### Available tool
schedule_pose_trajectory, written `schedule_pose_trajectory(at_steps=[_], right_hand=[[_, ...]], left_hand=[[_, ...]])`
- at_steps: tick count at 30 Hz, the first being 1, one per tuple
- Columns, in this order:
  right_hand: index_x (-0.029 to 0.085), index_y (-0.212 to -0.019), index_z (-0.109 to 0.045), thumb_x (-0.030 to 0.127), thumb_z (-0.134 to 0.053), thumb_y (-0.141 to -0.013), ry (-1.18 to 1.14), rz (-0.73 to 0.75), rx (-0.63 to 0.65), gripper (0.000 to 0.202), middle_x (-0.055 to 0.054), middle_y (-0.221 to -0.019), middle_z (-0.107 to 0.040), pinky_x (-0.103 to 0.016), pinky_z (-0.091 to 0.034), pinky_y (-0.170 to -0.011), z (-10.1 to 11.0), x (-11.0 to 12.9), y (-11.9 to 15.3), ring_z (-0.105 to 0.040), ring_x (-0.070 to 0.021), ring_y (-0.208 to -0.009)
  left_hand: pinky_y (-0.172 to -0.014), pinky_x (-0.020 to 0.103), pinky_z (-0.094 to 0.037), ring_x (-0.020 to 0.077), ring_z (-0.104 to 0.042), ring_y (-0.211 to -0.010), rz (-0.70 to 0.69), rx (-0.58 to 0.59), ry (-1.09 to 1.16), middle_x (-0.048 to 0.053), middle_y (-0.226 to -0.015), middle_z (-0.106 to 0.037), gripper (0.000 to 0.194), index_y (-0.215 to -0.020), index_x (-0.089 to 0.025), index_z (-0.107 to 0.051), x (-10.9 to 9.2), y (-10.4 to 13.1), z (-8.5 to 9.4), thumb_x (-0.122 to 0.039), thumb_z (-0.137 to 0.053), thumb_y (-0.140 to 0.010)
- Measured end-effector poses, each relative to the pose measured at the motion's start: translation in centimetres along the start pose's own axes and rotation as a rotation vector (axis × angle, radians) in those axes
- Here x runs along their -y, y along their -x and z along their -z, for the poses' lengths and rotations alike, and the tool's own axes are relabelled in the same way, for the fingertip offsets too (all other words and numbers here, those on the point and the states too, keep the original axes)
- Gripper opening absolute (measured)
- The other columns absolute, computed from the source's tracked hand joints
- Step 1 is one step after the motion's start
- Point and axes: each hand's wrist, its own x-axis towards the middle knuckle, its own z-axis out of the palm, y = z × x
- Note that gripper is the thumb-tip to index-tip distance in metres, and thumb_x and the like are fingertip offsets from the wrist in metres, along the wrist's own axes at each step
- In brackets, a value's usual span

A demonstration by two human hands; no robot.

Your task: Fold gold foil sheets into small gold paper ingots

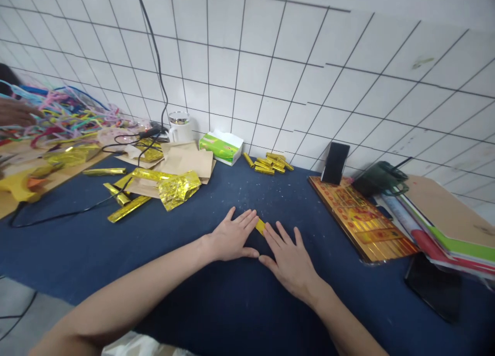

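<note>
Both my hands lie palm down on the dark blue tabletop (pixel 294 196). Between them shows a strip of gold foil paper (pixel 260 226), its ends covered by my fingers. My left hand (pixel 234 236) is flat, fingers stretched out over the strip's left end. Flat too is my right hand (pixel 289 260), with its fingers spread and the fingertips at the strip's right end. The two thumbs nearly meet below it. Further back, near the wall, sits a small pile of short gold foil rolls (pixel 273 163).
On the left are longer gold rolls (pixel 129 209), crumpled gold foil (pixel 180 188), brown paper (pixel 189 160), a black cable (pixel 73 213) and a yellow glue gun (pixel 21 184). A tissue pack (pixel 220 147) and mug (pixel 180 128) stand behind. Rightward are a propped phone (pixel 335 162) and a gold-red packet (pixel 363 219). Another person's hand (pixel 15 112) is far left.
</note>
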Motion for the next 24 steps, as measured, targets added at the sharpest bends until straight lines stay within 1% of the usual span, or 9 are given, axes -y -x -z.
schedule_pose_trajectory(at_steps=[5,7,10,12,13,16,17,20,24], right_hand=[[0.026,-0.127,-0.041,0.045,-0.028,-0.089,0.033,0.038,-0.037,0.045,-0.003,-0.133,-0.043,-0.064,-0.012,-0.098,0.7,-2.3,-0.5,-0.026,-0.0281,-0.127],[0.027,-0.128,-0.04,0.041,-0.029,-0.089,0.042,0.077,-0.039,0.042,-0.002,-0.133,-0.042,-0.063,-0.012,-0.098,0.6,-3.1,-0.6,-0.025,-0.0266,-0.128],[0.026,-0.132,-0.033,0.038,-0.03,-0.089,0.04,0.123,-0.011,0.044,-0.001,-0.138,-0.035,-0.059,-0.015,-0.1,0.1,-3.8,-0.4,-0.022,-0.0245,-0.129],[0.025,-0.134,-0.027,0.039,-0.031,-0.089,0.036,0.126,0.001,0.047,-0.002,-0.14,-0.03,-0.057,-0.016,-0.1,-0.2,-3.9,-0.2,-0.02,-0.0242,-0.13],[0.025,-0.135,-0.026,0.039,-0.031,-0.089,0.035,0.121,0.002,0.049,-0.002,-0.141,-0.029,-0.057,-0.016,-0.101,-0.4,-3.8,-0.1,-0.019,-0.0243,-0.13],[0.024,-0.136,-0.023,0.041,-0.03,-0.089,0.024,0.101,0.005,0.05,-0.001,-0.142,-0.026,-0.057,-0.015,-0.101,-0.5,-3.5,0.1,-0.016,-0.0238,-0.131],[0.024,-0.136,-0.022,0.041,-0.029,-0.089,0.019,0.093,0.006,0.051,-0.001,-0.142,-0.025,-0.056,-0.015,-0.102,-0.4,-3.4,0.2,-0.016,-0.0236,-0.131],[0.024,-0.136,-0.022,0.042,-0.029,-0.089,-0.003,0.076,0.006,0.051,-0.001,-0.143,-0.025,-0.056,-0.014,-0.102,-0.3,-3.2,0.1,-0.015,-0.0235,-0.131],[0.024,-0.136,-0.022,0.042,-0.028,-0.089,-0.046,0.078,-0.001,0.051,0.0,-0.143,-0.025,-0.055,-0.014,-0.102,-0.4,-3.2,0.1,-0.015,-0.0227,-0.131]], left_hand=[[-0.102,0.051,-0.012,0.0296,-0.028,-0.126,0.009,-0.034,-0.022,0.017,-0.135,-0.035,0.079,-0.131,-0.013,-0.033,-0.4,0.6,0.7,-0.067,-0.036,-0.073],[-0.102,0.052,-0.011,0.0306,-0.028,-0.126,0.015,-0.045,-0.037,0.016,-0.133,-0.039,0.077,-0.129,-0.014,-0.037,-0.5,0.8,0.8,-0.066,-0.038,-0.073],[-0.101,0.054,-0.012,0.0318,-0.027,-0.126,0.008,-0.044,-0.036,0.016,-0.132,-0.039,0.075,-0.127,-0.014,-0.039,-0.6,0.8,0.9,-0.066,-0.041,-0.072],[-0.1,0.054,-0.015,0.0313,-0.027,-0.126,0.011,-0.051,-0.01,0.015,-0.132,-0.039,0.071,-0.126,-0.014,-0.039,-0.4,0.7,0.9,-0.062,-0.043,-0.074],[-0.1,0.051,-0.018,0.03,-0.029,-0.125,0.019,-0.059,0.014,0.014,-0.131,-0.041,0.065,-0.124,-0.015,-0.041,-0.3,0.5,0.9,-0.058,-0.044,-0.076],[-0.095,0.038,-0.032,0.0221,-0.043,-0.114,0.093,-0.102,0.132,0.009,-0.122,-0.05,0.041,-0.118,-0.018,-0.046,0.3,-0.3,1.0,-0.04,-0.045,-0.083],[-0.092,0.035,-0.035,0.0199,-0.047,-0.108,0.133,-0.122,0.175,0.008,-0.118,-0.052,0.037,-0.117,-0.018,-0.046,0.5,-0.6,1.0,-0.034,-0.045,-0.084],[-0.089,0.032,-0.038,0.0191,-0.049,-0.103,0.185,-0.152,0.236,0.007,-0.112,-0.054,0.039,-0.119,-0.016,-0.046,1.1,-1.3,1.1,-0.027,-0.049,-0.082],[-0.087,0.033,-0.038,0.0204,-0.049,-0.097,0.175,-0.139,0.211,0.007,-0.103,-0.055,0.039,-0.112,-0.017,-0.053,1.6,-2.0,1.0,-0.027,-0.058,-0.075]])
